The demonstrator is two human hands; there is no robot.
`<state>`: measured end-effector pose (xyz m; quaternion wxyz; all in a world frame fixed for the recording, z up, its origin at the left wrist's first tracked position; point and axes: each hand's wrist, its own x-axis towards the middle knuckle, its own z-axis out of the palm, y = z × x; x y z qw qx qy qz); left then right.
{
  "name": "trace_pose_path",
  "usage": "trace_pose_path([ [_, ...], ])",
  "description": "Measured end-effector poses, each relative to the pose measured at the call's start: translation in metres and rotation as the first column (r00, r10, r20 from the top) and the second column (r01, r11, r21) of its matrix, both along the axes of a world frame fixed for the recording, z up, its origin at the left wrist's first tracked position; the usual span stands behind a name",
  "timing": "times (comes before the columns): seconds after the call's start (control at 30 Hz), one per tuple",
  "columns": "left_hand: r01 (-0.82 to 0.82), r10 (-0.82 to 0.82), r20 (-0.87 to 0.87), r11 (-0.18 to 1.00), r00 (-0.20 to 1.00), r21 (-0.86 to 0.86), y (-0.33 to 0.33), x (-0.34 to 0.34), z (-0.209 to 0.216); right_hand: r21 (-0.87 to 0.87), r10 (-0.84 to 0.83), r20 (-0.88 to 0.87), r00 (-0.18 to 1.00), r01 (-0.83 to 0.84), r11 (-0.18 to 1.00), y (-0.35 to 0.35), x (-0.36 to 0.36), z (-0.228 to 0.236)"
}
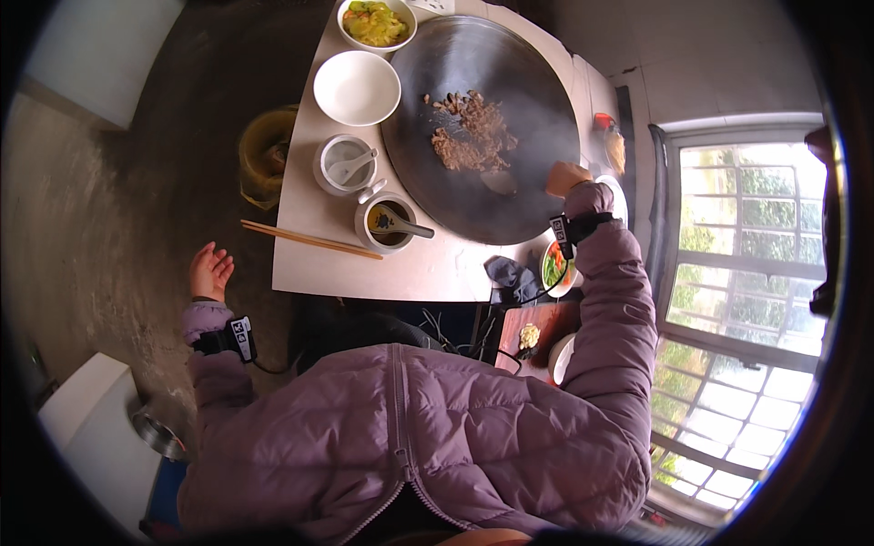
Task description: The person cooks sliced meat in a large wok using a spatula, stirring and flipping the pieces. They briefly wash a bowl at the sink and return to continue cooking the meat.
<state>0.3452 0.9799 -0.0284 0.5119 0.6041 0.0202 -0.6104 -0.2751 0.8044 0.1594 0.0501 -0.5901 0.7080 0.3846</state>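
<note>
My right hand [566, 178] is closing its fingers round a spatula [499, 182]; steam is hazing the handle, and the head is resting in the wide dark wok [546, 109], just beside the browned, crumbly meat [473, 136]. My left hand [212, 271] is hanging open and free off the left side of the bench [309, 273], near 2 wooden chopsticks [311, 239] that are jutting past its edge.

I am wearing 2 devices, a left wrist device [240, 339] and a right wrist device [560, 235]; both are showing pale printed marks, too small for me to read. A red-topped container [614, 150] is standing beyond the wok; I cannot make out any lettering on it. A plain white bowl [357, 88] and 2 jars [363, 235] with spoons [405, 223] are sitting left of the wok.
</note>
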Motion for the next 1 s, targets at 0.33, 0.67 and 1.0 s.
trace_pose_path([
  [0.33, -0.170, 0.163, 0.099, 0.984, 0.982, 0.062, 0.070, -0.007, 0.008, -0.492, 0.392, 0.109, 0.913, -0.293, 0.820, -0.011, 0.007, -0.033],
  [0.67, -0.080, 0.081, 0.041, 0.996, 0.996, -0.044, 0.041, -0.012, 0.007, 0.325, -0.342, 0.529, 0.777, 0.187, 0.927, -0.019, -0.028, 0.010],
  [1.0, -0.104, 0.103, 0.086, 0.995, 0.991, 0.008, 0.050, 0.008, 0.014, 0.138, -0.309, 0.679, 0.666, 0.298, 0.945, -0.033, 0.011, -0.002],
])
